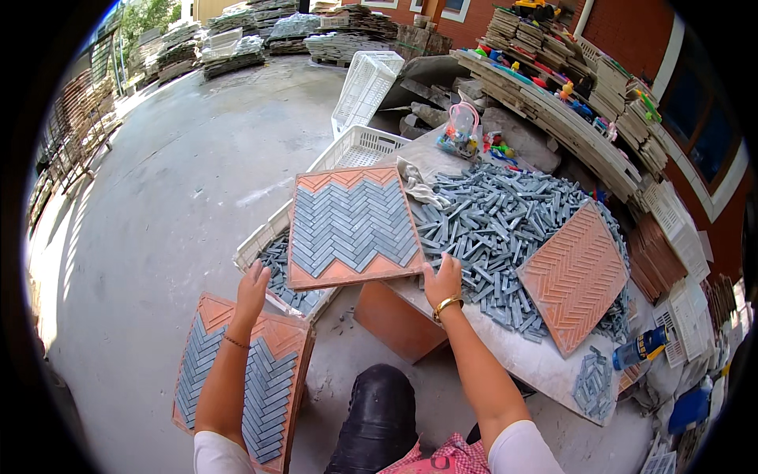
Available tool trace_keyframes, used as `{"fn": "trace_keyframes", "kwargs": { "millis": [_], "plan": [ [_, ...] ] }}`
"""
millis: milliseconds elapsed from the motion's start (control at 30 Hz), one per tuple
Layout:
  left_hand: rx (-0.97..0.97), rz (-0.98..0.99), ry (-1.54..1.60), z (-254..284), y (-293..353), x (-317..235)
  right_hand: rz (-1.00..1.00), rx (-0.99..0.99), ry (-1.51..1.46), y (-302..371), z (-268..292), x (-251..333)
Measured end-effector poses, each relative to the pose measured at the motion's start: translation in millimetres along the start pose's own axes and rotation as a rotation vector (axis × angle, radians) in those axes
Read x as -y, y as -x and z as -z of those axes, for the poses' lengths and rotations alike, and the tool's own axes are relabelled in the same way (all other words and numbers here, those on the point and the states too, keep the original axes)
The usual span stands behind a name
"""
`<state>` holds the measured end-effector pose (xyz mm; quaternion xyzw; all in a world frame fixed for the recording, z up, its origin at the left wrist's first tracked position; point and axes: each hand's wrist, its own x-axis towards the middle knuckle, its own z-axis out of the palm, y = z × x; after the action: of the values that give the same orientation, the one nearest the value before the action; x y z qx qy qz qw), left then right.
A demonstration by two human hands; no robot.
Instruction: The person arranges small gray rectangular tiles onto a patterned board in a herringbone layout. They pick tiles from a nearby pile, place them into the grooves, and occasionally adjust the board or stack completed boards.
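My left hand [253,284] and my right hand [444,281] grip the near corners of an orange mould tray [357,273]. Grey stone strips [355,221] fill the middle of this tray in a herringbone pattern, and bare orange grooves show along its far and near edges. Below my left forearm, more trays lie stacked, the top one an orange tray [278,322] partly filled with the same strips. To the right, an orange mould [575,276] with no strips in it rests on a heap of loose grey strips [493,213].
The heap covers much of a pale table [501,336]. A white crate [251,246] of strips sits under the held tray. Beyond are another white crate [369,88], a cloth [421,186] and a clear bag [460,130]. A blue container [639,347] lies at right.
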<state>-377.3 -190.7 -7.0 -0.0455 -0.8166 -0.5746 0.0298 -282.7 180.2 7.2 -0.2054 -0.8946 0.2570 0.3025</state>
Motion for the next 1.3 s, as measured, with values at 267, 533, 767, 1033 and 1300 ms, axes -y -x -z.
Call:
{"fn": "trace_keyframes", "kwargs": {
  "millis": [267,533,767,1033,1300],
  "plan": [
    [0.078,0.426,0.279,-63,-52,-15,-0.088,0.377,-0.149,-34,-10,-16],
    [0.087,0.516,0.368,-46,-82,-2,-0.463,0.715,-0.357,-73,-3,-12],
    [0.028,0.474,0.645,-60,-98,-9,-0.216,0.492,-0.353,-75,-33,-5],
    [-0.306,0.447,0.346,42,-28,-36,-0.142,0.42,-0.813,46,6,86],
    [-0.409,0.349,0.151,238,143,7,-0.187,1.325,-1.034,253,28,153]
  ]
}}
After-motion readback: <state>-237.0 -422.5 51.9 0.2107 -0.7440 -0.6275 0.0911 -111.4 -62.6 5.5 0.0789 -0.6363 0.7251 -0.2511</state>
